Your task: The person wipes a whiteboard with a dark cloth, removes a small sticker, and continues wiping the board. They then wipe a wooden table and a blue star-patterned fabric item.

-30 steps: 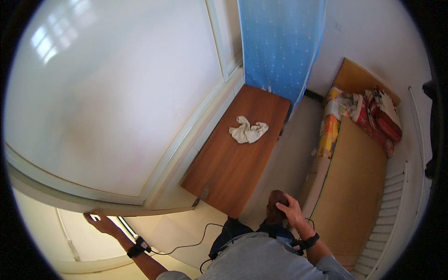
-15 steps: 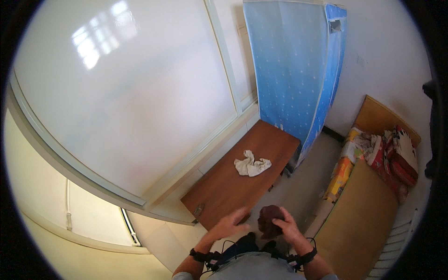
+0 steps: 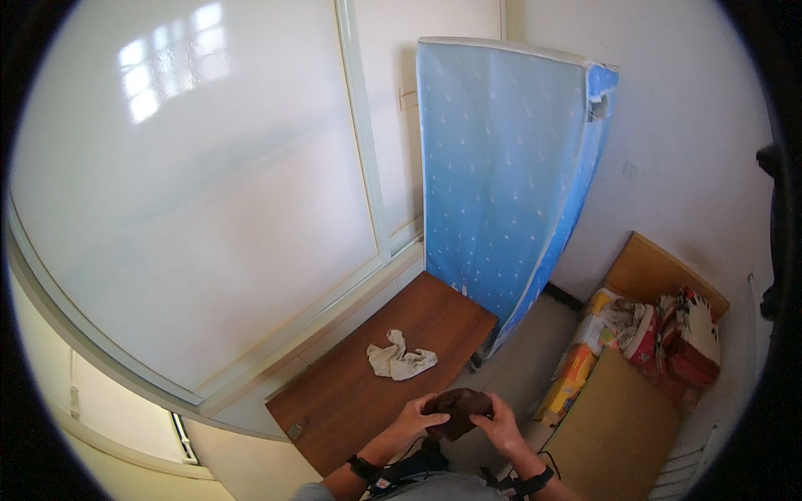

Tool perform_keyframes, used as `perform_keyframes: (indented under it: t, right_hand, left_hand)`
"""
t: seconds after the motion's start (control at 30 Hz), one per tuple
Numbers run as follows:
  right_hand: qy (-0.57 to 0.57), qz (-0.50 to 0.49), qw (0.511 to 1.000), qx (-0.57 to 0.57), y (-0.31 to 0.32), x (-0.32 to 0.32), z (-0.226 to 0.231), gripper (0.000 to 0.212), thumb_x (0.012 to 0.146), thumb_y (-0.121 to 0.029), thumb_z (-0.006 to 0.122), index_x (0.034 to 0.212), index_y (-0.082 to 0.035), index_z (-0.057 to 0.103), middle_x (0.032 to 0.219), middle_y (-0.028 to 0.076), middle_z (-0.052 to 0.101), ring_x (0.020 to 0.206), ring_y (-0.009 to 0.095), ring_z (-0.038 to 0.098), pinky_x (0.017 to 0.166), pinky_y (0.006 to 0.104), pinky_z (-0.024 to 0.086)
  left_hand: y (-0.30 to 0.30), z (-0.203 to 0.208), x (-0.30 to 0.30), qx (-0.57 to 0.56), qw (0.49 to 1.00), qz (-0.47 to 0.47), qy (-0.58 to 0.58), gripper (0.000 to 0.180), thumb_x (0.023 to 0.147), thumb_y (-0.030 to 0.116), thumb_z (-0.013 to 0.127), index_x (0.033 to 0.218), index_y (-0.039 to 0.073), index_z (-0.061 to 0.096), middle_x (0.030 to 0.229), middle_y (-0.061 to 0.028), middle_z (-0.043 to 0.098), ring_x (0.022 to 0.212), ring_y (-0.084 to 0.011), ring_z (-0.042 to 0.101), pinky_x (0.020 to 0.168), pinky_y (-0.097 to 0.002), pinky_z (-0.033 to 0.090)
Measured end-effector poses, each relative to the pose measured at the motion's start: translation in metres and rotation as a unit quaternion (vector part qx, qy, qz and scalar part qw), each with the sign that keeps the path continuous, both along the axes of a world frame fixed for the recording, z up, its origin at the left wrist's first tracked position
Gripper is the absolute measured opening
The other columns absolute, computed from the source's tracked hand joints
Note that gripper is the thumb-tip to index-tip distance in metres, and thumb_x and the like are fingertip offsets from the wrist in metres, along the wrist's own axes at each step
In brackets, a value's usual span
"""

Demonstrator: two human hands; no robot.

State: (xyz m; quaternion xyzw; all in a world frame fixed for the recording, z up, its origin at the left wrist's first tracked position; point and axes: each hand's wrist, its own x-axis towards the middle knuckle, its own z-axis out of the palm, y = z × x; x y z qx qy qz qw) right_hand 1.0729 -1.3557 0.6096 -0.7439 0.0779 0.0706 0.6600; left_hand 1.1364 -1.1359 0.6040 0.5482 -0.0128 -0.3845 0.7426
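Note:
A dark brown, rounded, soft-looking item [image 3: 458,416] is held between my two hands, just beyond my body; its exact kind is not clear. My left hand [image 3: 416,419] grips its left side, thumb on the near face. On the opposite side, my right hand [image 3: 501,424] pinches the edge with thumb and fingers. Both hands are closed on it. Beyond them to the left, a crumpled off-white cloth [image 3: 403,359] lies on a brown wooden table [image 3: 342,401], apart from my hands.
A tall blue fabric wardrobe [image 3: 501,184] stands behind the table's far end. White sliding panels [image 3: 217,217] run along the left. To the right is a bed with a tan board [image 3: 614,409], a wooden headboard [image 3: 668,271] and a heap of red and white bedding [image 3: 689,342].
My left hand, free and open before, has come to the brown item and taken its left side. The item has risen slightly and moved left. The whole view has shifted too.

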Motion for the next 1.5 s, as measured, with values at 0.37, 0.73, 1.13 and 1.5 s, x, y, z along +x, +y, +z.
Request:
perform_keyframes:
  t: [0.37, 0.73, 1.13, 1.5]
  right_hand:
    - [-0.096, -0.083, 0.991, -0.044, -0.078, 0.094, 0.037, 0.05, 0.088, -0.005, 0.075, 0.134, -0.004, 0.056, 0.123, 0.011, 0.064, 0.113, 0.023, 0.062, 0.099, 0.04, 0.052]
    - [-0.38, -0.317, 0.844, -0.208, -0.188, 0.266, 0.174, 0.053, 0.089, -0.009, 0.077, 0.136, -0.006, 0.055, 0.125, 0.017, 0.061, 0.113, 0.027, 0.061, 0.097, 0.0456, 0.052]
    - [-0.39, -0.334, 0.843, -0.162, -0.19, 0.364, 0.144, 0.059, 0.083, -0.021, 0.087, 0.125, 0.003, 0.054, 0.111, 0.02, 0.063, 0.1, 0.034, 0.065, 0.082, 0.0466, 0.051]
    - [-0.38, -0.368, 0.818, -0.226, -0.194, 0.403, 0.098, 0.061, 0.094, -0.024, 0.075, 0.137, 0.012, 0.049, 0.118, 0.031, 0.063, 0.105, 0.042, 0.067, 0.085, 0.0479, 0.055]
  left_hand:
    - [-0.015, 0.044, 0.061, -0.109, 0.989, 0.077, 0.066, 0.06, 0.094, 0.019, 0.07, 0.146, 0.0, 0.048, 0.134, -0.0138, 0.062, 0.122, -0.0269, 0.061, 0.104, -0.0419, 0.051]
    - [-0.014, 0.038, 0.106, -0.21, 0.887, 0.397, 0.106, 0.055, 0.1, 0.03, 0.062, 0.147, 0.006, 0.047, 0.147, -0.0135, 0.054, 0.131, -0.0333, 0.054, 0.114, -0.0498, 0.043]
    - [0.023, 0.068, 0.127, -0.289, 0.75, 0.571, -0.165, 0.044, 0.095, 0.018, 0.064, 0.134, -0.001, 0.056, 0.137, -0.0167, 0.061, 0.13, -0.0348, 0.055, 0.117, -0.0509, 0.039]
    - [0.182, 0.273, 0.165, -0.207, 0.616, 0.599, -0.468, 0.042, 0.1, 0.018, 0.061, 0.137, 0.001, 0.051, 0.129, -0.0156, 0.063, 0.122, -0.0304, 0.061, 0.108, -0.0449, 0.05]
